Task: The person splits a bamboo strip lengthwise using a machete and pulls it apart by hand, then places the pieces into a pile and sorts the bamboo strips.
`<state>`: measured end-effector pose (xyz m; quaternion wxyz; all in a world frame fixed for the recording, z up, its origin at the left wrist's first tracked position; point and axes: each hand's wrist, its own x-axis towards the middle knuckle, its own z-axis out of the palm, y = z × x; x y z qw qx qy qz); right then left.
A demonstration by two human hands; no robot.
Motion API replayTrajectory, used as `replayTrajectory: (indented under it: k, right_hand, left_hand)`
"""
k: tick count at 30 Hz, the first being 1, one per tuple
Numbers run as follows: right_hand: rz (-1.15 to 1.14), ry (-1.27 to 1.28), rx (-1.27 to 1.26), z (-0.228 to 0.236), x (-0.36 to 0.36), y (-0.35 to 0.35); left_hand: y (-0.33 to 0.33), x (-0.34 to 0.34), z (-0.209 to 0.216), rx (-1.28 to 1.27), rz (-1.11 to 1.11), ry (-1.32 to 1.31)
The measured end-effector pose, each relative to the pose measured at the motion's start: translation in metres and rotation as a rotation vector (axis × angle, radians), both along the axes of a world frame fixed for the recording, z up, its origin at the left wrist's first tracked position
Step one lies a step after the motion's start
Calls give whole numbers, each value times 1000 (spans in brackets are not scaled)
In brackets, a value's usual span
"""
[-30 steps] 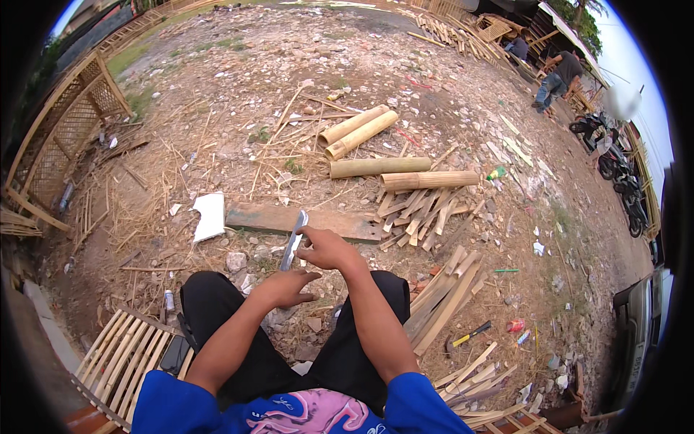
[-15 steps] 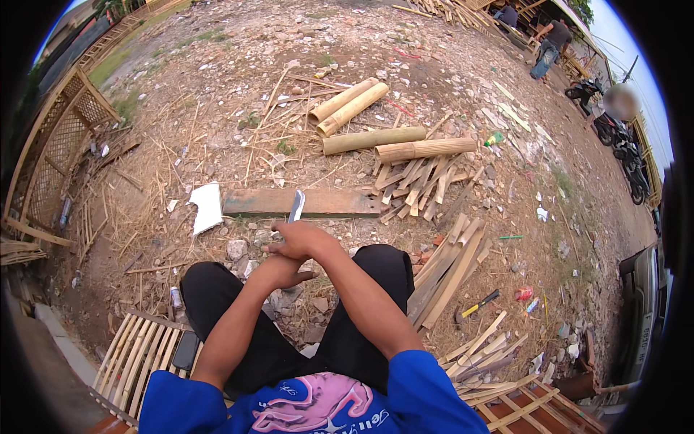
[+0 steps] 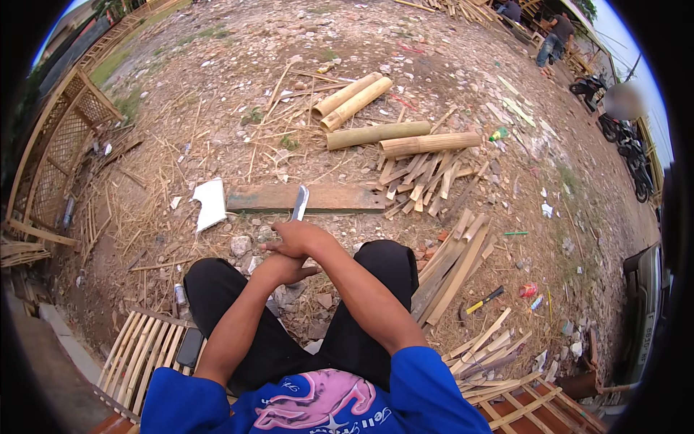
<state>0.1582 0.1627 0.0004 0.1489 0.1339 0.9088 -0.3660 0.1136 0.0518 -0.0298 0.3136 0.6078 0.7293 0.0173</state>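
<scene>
My right hand (image 3: 295, 239) is crossed over my left wrist, above the gap between my knees. A knife (image 3: 301, 203) points up and away from it with its pale blade bare; the handle is hidden behind the hand. Beneath the right wrist lies my left hand (image 3: 295, 271), partly covered, with one digit stretched out to the right. Just beyond the blade, a thick wooden plank (image 3: 318, 198) lies across the ground. Four-sided split bamboo strips (image 3: 423, 181) are heaped at its right end, and bamboo tubes (image 3: 430, 145) rest on and behind them.
More bamboo slats (image 3: 455, 271) lie beside my right knee, near a yellow-and-black handled tool (image 3: 484, 300). A white broken slab (image 3: 210, 205) sits left of the plank. A phone (image 3: 189, 347) rests on the slatted bamboo seat (image 3: 134, 358). A person (image 3: 555, 40) stands far right near motorcycles (image 3: 632, 155).
The whole view has shifted slightly, so the ground things appear a little right and up. My hands keep their crossed pose with the knife. The distant person has changed stance.
</scene>
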Motion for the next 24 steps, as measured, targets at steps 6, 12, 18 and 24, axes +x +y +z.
replayTrajectory:
  k: [6,12,18,24]
  right_hand:
    - [12,-11,30,-4,-2,3]
    - [28,-38,33,-4,-3,4]
    - [13,11,41,-4,-4,11]
    - [-97,85,-48,7,-3,21]
  left_hand:
    - [1,-4,-18,86,-16,24]
    - [1,-3,-23,98,-14,48]
    - [8,-8,-27,86,1,-5]
    - [8,-3,3,186,18,-84]
